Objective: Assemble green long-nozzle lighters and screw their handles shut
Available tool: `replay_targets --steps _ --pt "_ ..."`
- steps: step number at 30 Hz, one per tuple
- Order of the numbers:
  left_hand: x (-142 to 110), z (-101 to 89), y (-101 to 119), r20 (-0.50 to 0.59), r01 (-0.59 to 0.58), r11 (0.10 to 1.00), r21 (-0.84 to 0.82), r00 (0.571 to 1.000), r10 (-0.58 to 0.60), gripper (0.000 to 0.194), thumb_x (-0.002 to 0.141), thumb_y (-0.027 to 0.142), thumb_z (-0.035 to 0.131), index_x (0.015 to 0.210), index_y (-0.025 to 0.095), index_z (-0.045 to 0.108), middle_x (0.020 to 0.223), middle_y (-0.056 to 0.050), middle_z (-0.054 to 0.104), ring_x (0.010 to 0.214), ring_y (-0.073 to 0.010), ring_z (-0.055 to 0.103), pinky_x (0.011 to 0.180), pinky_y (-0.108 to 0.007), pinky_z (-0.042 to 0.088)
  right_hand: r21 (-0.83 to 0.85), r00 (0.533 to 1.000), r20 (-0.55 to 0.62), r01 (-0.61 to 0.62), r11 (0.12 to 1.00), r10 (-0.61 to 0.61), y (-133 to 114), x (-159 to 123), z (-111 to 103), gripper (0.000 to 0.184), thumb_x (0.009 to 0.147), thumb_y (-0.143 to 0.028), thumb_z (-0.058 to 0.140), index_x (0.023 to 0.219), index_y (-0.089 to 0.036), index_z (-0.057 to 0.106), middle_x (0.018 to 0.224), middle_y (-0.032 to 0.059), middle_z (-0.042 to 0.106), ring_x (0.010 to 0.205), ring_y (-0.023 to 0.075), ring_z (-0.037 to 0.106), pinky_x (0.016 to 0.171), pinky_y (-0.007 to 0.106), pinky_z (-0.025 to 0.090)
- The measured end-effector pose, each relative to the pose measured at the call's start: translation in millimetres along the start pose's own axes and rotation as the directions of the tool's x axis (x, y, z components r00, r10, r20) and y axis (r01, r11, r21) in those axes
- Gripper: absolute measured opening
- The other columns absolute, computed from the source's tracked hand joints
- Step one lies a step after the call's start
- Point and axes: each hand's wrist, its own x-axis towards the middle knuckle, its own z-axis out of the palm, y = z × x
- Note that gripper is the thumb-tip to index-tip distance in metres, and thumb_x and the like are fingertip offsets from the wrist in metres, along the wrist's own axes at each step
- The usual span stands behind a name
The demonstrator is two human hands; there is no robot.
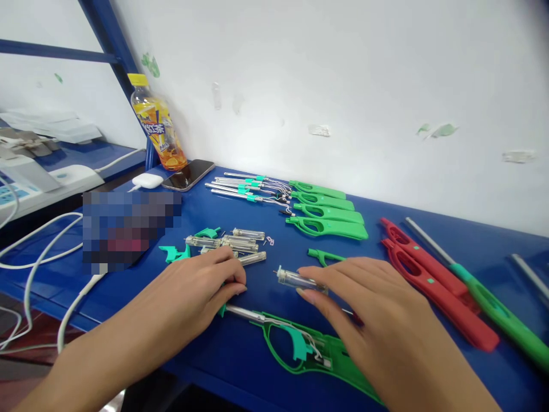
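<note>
My right hand (369,303) pinches a clear plastic lighter fuel tank (295,278) between thumb and fingers, its valve end pointing left. Just below lies an opened green lighter shell half (278,357), holding a metal tube (244,312), white wires and a teal trigger (298,342). My left hand (214,277) has its fingers curled together beside the tube's left part; what they hold, if anything, is hidden. Several more clear fuel tanks (253,233) lie in a loose pile behind my left hand. Next to them are loose teal triggers (174,253).
Green lighter shells (328,228) and metal tubes with wires (234,193) are lined up at the back. Red shells (446,297) and assembled green lighters (501,315) lie right. A phone (189,174), drink bottle (158,129) and white cable (71,306) are left.
</note>
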Motion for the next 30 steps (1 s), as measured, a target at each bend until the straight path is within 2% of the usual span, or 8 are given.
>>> replay_targets --steps 3,7,13,19,22,24,27,30 --pt "-3.7 -0.4 2.8 -0.04 -0.002 1.0 0.013 0.999 0.003 0.022 0.109 0.031 0.046 0.102 0.027 0.067 0.105 0.0 0.069 0.087 -0.0203 0.069 0.08 -0.033 0.047 0.005 1.0 0.0 0.003 1.0 -0.003 -0.4 -0.5 0.6 0.016 0.109 -0.026 0.056 0.114 -0.023 0.071 0.099 -0.0037 0.081 0.089 0.0219 0.074 0.085 0.04 0.047" --pt "-5.6 -3.2 9.9 -0.131 -0.015 0.999 -0.042 0.991 0.01 0.014 0.109 0.034 0.054 0.105 0.029 0.066 0.099 0.004 0.074 0.085 -0.018 0.071 0.077 -0.029 0.048 0.018 1.0 0.002 0.006 1.0 -0.006 -0.4 0.8 0.1 0.017 0.109 -0.027 0.056 0.115 -0.023 0.072 0.1 -0.0026 0.082 0.089 0.0222 0.074 0.086 0.04 0.047" --pt "-0.2 -4.4 21.3 -0.316 -0.087 0.993 -0.081 0.947 0.058 0.007 0.103 0.027 0.067 0.104 0.03 0.073 0.101 0.008 0.079 0.073 -0.0124 0.069 0.081 -0.023 0.052 0.032 1.0 0.011 0.01 0.999 -0.011 1.4 1.6 1.0 0.018 0.11 -0.026 0.054 0.115 -0.025 0.071 0.101 -0.0032 0.081 0.092 0.0206 0.073 0.087 0.037 0.048" --pt "-0.3 -2.2 31.5 -0.376 -0.132 0.98 -0.152 0.924 0.066 0.015 0.102 0.018 0.064 0.104 0.03 0.073 0.103 0.007 0.076 0.086 -0.0096 0.07 0.074 -0.017 0.051 -0.002 0.996 0.069 0.056 0.998 -0.055 7.8 -4.3 0.7 0.021 0.108 -0.023 0.06 0.127 -0.028 0.066 0.112 -0.0014 0.076 0.1 0.0197 0.071 0.092 0.036 0.047" --pt "0.6 0.5 35.4 -0.364 -0.138 0.969 -0.204 0.93 0.055 0.022 0.103 0.016 0.059 0.104 0.031 0.075 0.106 0.006 0.075 0.082 -0.0095 0.069 0.065 -0.018 0.05 -0.001 0.998 0.05 0.048 0.999 -0.048 4.2 -2.8 -2.1 0.018 0.109 -0.021 0.055 0.122 -0.027 0.066 0.108 -0.002 0.077 0.098 0.0199 0.071 0.091 0.036 0.046" --pt "1.7 3.1 36.6 -0.348 -0.11 0.964 -0.242 0.937 0.019 0.022 0.103 0.018 0.059 0.106 0.032 0.076 0.105 0.005 0.076 0.08 -0.0107 0.07 0.062 -0.018 0.051 0.007 0.999 0.021 0.039 0.999 -0.039 -0.2 0.5 -3.8 0.017 0.11 -0.021 0.052 0.118 -0.026 0.066 0.104 -0.0032 0.078 0.095 0.0195 0.072 0.089 0.036 0.046" --pt "3.2 7.4 36.4 -0.372 -0.056 0.952 -0.302 0.926 -0.063 0.015 0.1 0.025 0.068 0.11 0.033 0.076 0.103 0.007 0.078 0.078 -0.0112 0.07 0.062 -0.018 0.053 0.012 1.0 0.005 0.029 0.999 -0.029 -5.1 4.7 -4.7 0.014 0.111 -0.022 0.052 0.116 -0.024 0.065 0.1 -0.0043 0.08 0.089 0.0186 0.074 0.089 0.036 0.045" --pt "3.9 9.5 36.3 -0.384 -0.035 0.938 -0.344 0.917 -0.106 0.01 0.097 0.027 0.072 0.104 0.033 0.077 0.098 0.008 0.079 0.072 -0.0102 0.069 0.059 -0.018 0.052 0.003 0.999 0.0 0.039 0.999 -0.039 -5.7 4.9 -3.8 0.014 0.11 -0.022 0.053 0.117 -0.023 0.065 0.099 -0.0044 0.08 0.085 0.0187 0.074 0.088 0.036 0.045"
